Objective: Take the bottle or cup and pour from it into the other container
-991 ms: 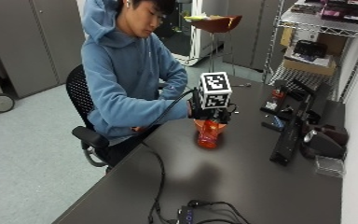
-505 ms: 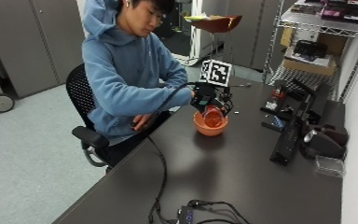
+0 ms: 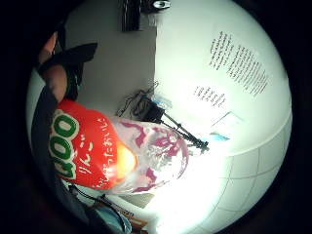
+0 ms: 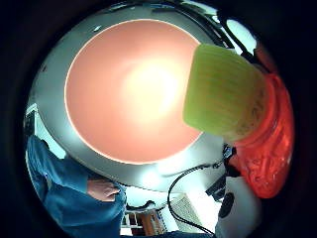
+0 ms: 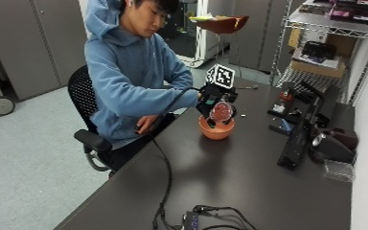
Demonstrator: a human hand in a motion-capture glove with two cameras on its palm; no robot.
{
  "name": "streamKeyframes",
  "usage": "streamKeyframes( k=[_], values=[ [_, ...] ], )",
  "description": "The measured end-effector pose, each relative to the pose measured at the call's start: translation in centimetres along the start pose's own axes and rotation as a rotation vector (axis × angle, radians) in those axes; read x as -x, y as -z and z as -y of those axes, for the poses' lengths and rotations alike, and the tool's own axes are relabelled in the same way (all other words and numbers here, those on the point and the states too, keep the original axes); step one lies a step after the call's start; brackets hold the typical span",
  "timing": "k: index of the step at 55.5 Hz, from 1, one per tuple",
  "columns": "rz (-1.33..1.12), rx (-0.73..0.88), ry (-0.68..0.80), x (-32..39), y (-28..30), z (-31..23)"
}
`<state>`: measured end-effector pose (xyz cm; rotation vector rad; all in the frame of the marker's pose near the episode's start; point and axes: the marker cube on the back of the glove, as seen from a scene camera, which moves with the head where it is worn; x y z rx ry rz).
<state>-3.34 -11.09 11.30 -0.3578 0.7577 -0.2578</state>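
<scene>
Across the dark table (image 5: 235, 182), from the outside view, we see a person in a blue hoodie (image 5: 130, 81) seated on a black office chair (image 5: 85, 96), the gloved right hand (image 5: 211, 101) raised just above an orange bowl (image 5: 216, 130) that stands on the tabletop. We see that hand curled round a clear plastic bottle (image 5: 222, 111) with a red label, holding it tipped over so that its cap end points down into the bowl. The bare left hand (image 5: 147, 125) rests low by the table's edge, apart from both containers.

From the thumb side of the palm we look straight down into the bowl (image 4: 131, 91): its orange inside fills much of the view, ringed by grey tabletop. The bottle's yellow-green cap (image 4: 223, 91) hangs over the bowl's rim, and it is on the neck; behind it the red of the bottle (image 4: 265, 148) runs back toward the palm. We cannot tell whether any liquid is leaving it.

From the little-finger side we see the bottle's body (image 3: 122, 156) close against the palm, red label with white and green lettering at one end and clear crinkled plastic with dark red patterning at the other. Beyond it lie the table (image 3: 122, 58) and a white wall (image 3: 234, 97) bearing printed sheets.
</scene>
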Motion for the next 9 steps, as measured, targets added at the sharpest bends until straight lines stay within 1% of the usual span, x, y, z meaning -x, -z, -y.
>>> streamKeyframes(
  k=[9],
  values=[
    [0.018, -0.014, 0.014, -0.16, 0.25, -0.17]
  ],
)
